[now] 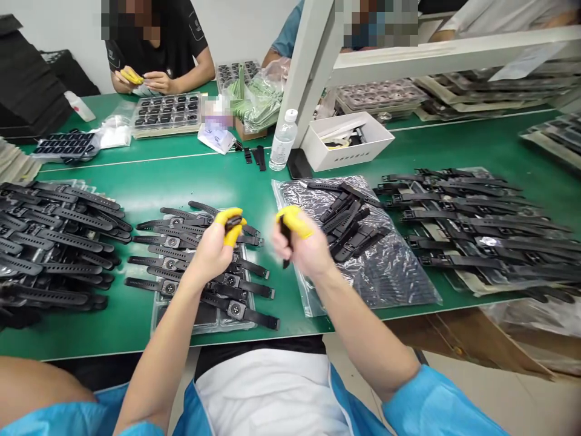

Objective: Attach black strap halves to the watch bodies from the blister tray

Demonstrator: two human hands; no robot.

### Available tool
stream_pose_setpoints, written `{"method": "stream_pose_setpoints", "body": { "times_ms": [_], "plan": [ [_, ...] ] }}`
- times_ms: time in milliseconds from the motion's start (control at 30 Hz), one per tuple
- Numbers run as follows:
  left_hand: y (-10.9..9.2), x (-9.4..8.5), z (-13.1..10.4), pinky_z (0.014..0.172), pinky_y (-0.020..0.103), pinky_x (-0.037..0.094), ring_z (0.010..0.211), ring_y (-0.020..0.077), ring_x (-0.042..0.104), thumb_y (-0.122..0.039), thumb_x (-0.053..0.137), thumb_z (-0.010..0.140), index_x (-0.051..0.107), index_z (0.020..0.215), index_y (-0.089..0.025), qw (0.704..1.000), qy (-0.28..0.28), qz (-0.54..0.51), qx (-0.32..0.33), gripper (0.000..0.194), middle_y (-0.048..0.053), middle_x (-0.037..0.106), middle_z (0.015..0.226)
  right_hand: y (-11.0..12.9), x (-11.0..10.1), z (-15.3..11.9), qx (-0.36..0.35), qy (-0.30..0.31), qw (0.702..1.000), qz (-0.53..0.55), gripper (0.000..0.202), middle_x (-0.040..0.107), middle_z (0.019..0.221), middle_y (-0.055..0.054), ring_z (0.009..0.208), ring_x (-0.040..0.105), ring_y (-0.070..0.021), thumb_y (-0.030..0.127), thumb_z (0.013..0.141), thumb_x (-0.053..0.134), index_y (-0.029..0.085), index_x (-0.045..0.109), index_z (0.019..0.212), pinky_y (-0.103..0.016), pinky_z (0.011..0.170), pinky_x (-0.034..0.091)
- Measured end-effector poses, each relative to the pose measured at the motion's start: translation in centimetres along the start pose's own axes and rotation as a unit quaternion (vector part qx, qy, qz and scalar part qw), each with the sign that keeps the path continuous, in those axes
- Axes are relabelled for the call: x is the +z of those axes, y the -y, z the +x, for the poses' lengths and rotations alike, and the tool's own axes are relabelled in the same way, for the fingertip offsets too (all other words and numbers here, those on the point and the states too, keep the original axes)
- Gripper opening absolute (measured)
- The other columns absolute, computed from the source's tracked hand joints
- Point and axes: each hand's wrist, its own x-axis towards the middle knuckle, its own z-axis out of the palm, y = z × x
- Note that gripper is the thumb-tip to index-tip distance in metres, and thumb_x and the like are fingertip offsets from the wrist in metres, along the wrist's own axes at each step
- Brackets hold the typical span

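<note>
- The left hand [218, 243] pinches a small dark watch [234, 222] between fingers in yellow covers [233, 236]; the grip is closed. The watch is in the air, above the far end of the tray [158, 321]. If the pinch is too light, I think it could slip and fall on the watches [170, 264] below, and scratch them.

- The right hand [302, 239] closes its fingers around a dark strap [285, 229], near the inner edge of the plastic bag [394, 284]. This hand is blurred, so I cannot tell how firmly it holds. A quick movement with a loose grip could let the strap drop.

- The two hands are apart, so the strap and the watch do not touch. If they meet at a wrong angle, the strap end could perhaps scrape the watch.

- The watches on the tray lie close together, and their bands reach over its edges. A low left forearm could catch a band and pull one watch out of its row.

- The loose straps [349, 227] lie crossed on the bag, just beside the right hand. Because the plastic is probably slippery, a push of the wrist could make them slide over the green table [267, 194].
</note>
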Motion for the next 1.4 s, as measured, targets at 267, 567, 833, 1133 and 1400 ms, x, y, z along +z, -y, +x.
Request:
{"method": "stream_pose_setpoints", "body": {
  "times_ms": [267, 567, 833, 1133, 1400],
  "plan": [
    [3.3, 1.2, -0.8, 0.114, 0.042, 0.054, 0.133, 0.0228, 0.062, 0.000, 0.044, 0.090, 0.059, 0.144, -0.021, 0.984, 0.054, 0.101, 0.135, 0.059, 0.012, 0.066, 0.138, -5.2, 0.8, 0.2, 0.127, 0.131, 0.983, 0.000, 0.038, 0.056, 0.055, 0.007, 0.040, 0.038, -0.0076, 0.051, 0.088, 0.076, 0.020, 0.055, 0.089, -0.021, 0.040, 0.029],
    [2.4, 1.3, -1.1, 0.112, 0.040, 0.055, 0.131, 0.0227, 0.063, 0.002, 0.040, 0.091, 0.057, 0.145, -0.021, 0.984, 0.058, 0.107, 0.131, 0.062, 0.013, 0.065, 0.138, -4.8, 0.7, 0.0, 0.140, 0.122, 0.983, 0.004, 0.041, 0.060, 0.054, 0.005, 0.038, 0.040, -0.0076, 0.054, 0.086, 0.079, 0.019, 0.057, 0.086, -0.021, 0.038, 0.027],
    [2.2, 1.9, -1.4, 0.114, 0.044, 0.052, 0.131, 0.0256, 0.058, -0.013, 0.041, 0.104, 0.050, 0.151, -0.016, 0.986, 0.054, 0.128, 0.091, 0.047, 0.017, 0.058, 0.137, -5.3, 1.8, -0.3, 0.082, 0.017, 0.995, 0.051, 0.046, 0.054, 0.049, 0.012, 0.035, 0.029, -0.0070, 0.052, 0.085, 0.080, 0.026, 0.045, 0.101, -0.018, 0.037, 0.023],
    [2.3, 2.0, -1.3, 0.108, 0.047, 0.054, 0.125, 0.0289, 0.059, -0.022, 0.046, 0.104, 0.057, 0.144, -0.015, 0.979, 0.071, 0.162, 0.102, 0.042, 0.017, 0.061, 0.128, -5.5, 1.9, -0.3, 0.073, -0.007, 0.996, 0.059, 0.050, 0.048, 0.047, 0.015, 0.035, 0.024, -0.0066, 0.055, 0.084, 0.081, 0.028, 0.042, 0.101, -0.018, 0.036, 0.021],
    [2.0, 1.8, -1.4, 0.110, 0.045, 0.054, 0.127, 0.0268, 0.060, -0.021, 0.044, 0.106, 0.052, 0.147, -0.015, 0.982, 0.080, 0.142, 0.098, 0.042, 0.017, 0.062, 0.134, -5.8, 2.0, -0.3, 0.076, -0.001, 0.996, 0.054, 0.049, 0.051, 0.050, 0.014, 0.035, 0.028, -0.0068, 0.054, 0.084, 0.080, 0.028, 0.042, 0.102, -0.018, 0.037, 0.022]
  ]
}}
